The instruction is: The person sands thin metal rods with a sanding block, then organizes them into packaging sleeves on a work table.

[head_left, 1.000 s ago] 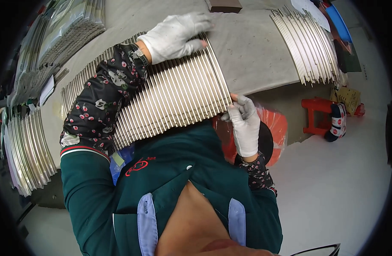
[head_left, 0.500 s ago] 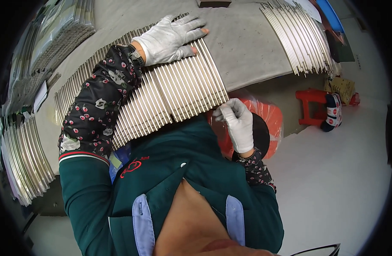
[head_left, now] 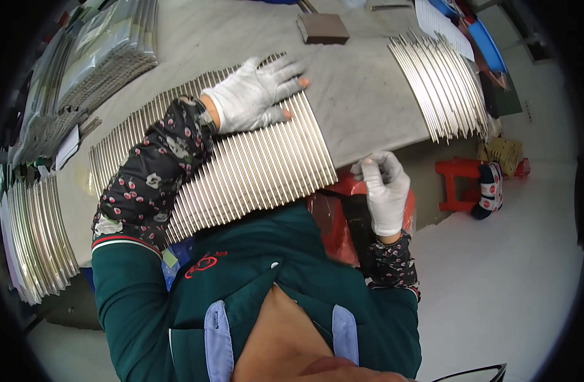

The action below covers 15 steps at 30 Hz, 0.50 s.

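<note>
A wide row of slim silvery metal rods (head_left: 260,167) lies side by side on the grey-covered table (head_left: 362,95), their near ends jutting past its edge toward my body. My left hand (head_left: 249,97), in a white glove with bare fingertips showing, rests flat across the rods near their right end, fingers stretched out. To the right of the row, off the table's front edge, my right hand (head_left: 389,194) is raised in a matching glove. Its fingers are curled in toward the thumb and apart from the rods; anything between them is too small or hidden to make out.
More rods (head_left: 438,89) are fanned out at the table's right end. A brown block (head_left: 322,28) sits at the back. Plastic-wrapped stacks (head_left: 107,57) and bundled rods (head_left: 41,235) line the left. A red stool (head_left: 454,184) stands on the floor at right.
My right hand has moved right, away from the rods' near right corner. A dark gap among the rods has closed up. My left hand stays flat on them; the whole view has shifted slightly.
</note>
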### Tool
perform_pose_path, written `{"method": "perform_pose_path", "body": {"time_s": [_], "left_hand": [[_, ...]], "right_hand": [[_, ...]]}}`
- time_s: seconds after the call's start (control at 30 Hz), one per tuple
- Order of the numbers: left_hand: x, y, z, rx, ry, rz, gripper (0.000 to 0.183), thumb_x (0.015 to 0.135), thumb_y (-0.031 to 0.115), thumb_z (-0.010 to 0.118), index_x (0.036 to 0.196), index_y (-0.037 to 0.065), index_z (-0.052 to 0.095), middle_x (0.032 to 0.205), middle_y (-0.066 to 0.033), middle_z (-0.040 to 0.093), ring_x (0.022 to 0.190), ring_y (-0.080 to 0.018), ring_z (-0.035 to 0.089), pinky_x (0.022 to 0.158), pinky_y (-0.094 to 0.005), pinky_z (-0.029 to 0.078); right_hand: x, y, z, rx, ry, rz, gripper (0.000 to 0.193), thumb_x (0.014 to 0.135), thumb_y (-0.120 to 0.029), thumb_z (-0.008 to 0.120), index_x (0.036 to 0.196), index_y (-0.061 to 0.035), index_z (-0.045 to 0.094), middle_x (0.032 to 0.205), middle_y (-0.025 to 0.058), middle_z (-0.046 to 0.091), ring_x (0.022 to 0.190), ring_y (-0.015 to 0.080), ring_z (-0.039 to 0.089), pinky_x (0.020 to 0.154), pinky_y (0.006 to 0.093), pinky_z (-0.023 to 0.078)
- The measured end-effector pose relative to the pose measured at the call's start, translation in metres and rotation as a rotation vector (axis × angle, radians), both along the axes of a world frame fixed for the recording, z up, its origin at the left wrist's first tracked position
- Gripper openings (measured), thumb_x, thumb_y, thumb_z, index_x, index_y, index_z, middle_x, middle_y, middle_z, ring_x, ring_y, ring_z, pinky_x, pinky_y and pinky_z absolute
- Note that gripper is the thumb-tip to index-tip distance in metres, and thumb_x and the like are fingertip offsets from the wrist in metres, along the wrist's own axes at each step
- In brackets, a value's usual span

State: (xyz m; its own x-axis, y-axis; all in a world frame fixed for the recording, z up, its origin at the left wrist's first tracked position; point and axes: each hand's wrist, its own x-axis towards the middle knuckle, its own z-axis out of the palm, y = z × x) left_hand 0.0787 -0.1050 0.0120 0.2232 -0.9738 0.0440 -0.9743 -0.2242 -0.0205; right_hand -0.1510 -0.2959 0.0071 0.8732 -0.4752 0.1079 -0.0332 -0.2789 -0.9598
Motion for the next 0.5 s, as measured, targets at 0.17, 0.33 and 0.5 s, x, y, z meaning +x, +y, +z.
{"method": "perform_pose_path", "body": {"time_s": [0.17, 0.33, 0.5], "left_hand": [[-0.032, 0.010, 0.010, 0.032, 0.105, -0.126, 0.073, 0.090, 0.055, 0.044, 0.149, 0.013, 0.032, 0.154, -0.0166, 0.028, 0.145, -0.0339, 0.024, 0.114, -0.0605, 0.010], [-0.038, 0.008, 0.008, 0.007, 0.084, -0.111, 0.073, 0.089, 0.057, 0.044, 0.147, 0.013, 0.035, 0.154, -0.0147, 0.030, 0.144, -0.0334, 0.025, 0.114, -0.0594, 0.012], [-0.030, 0.000, -0.004, -0.037, 0.069, -0.123, 0.071, 0.090, 0.056, 0.044, 0.146, 0.013, 0.037, 0.154, -0.0146, 0.031, 0.144, -0.0335, 0.026, 0.115, -0.0583, 0.012]], "right_hand": [[0.106, -0.022, 0.036, -0.864, -0.311, 0.089, 0.033, 0.077, -0.005, 0.065, 0.110, -0.0036, 0.061, 0.103, 0.0141, 0.064, 0.092, 0.0278, 0.064, 0.078, 0.0389, 0.051], [0.223, -0.030, 0.032, -1.419, -0.102, 0.168, 0.060, 0.076, -0.011, 0.058, 0.136, -0.0122, 0.051, 0.136, 0.0129, 0.050, 0.124, 0.0304, 0.050, 0.100, 0.0450, 0.041], [0.260, -0.042, 0.025, -1.314, 0.321, 0.317, 0.066, 0.076, -0.028, 0.063, 0.140, -0.0220, 0.047, 0.133, 0.0161, 0.053, 0.124, 0.0328, 0.049, 0.102, 0.0467, 0.041]]}}
